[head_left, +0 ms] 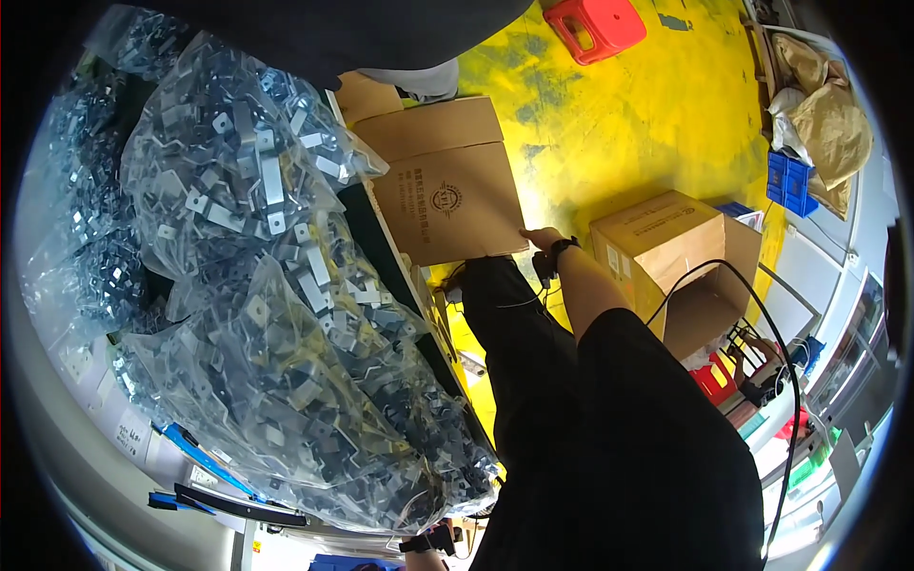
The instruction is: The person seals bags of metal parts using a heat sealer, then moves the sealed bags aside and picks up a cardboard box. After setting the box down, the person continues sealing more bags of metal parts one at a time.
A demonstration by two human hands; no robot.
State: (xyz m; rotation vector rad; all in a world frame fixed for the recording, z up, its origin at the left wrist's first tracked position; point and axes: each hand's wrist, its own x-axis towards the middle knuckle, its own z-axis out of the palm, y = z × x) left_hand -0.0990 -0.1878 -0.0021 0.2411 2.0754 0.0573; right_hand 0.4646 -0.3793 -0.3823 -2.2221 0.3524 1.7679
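Note:
My right hand (pixel 541 237), with a black band on its wrist, reaches forward and pinches the lower right corner of a brown cardboard box (pixel 447 186) that lies tilted at the table's edge. To the left, big clear plastic bags of small metal brackets (pixel 276 285) are heaped on the dark table (pixel 367 224). Only a sliver of my left hand (pixel 427 550) shows at the bottom edge, under the heap of bags, with a black strap on the wrist. Its fingers are hidden.
An open brown cardboard box (pixel 666 257) stands on the yellow floor (pixel 619 114) to my right. A black cable (pixel 762 314) loops over it. A red stool (pixel 595 27), a blue crate (pixel 790 181) and beige sacks (pixel 828 124) lie farther off. Blue-handled tools (pixel 205 462) lie at the lower left.

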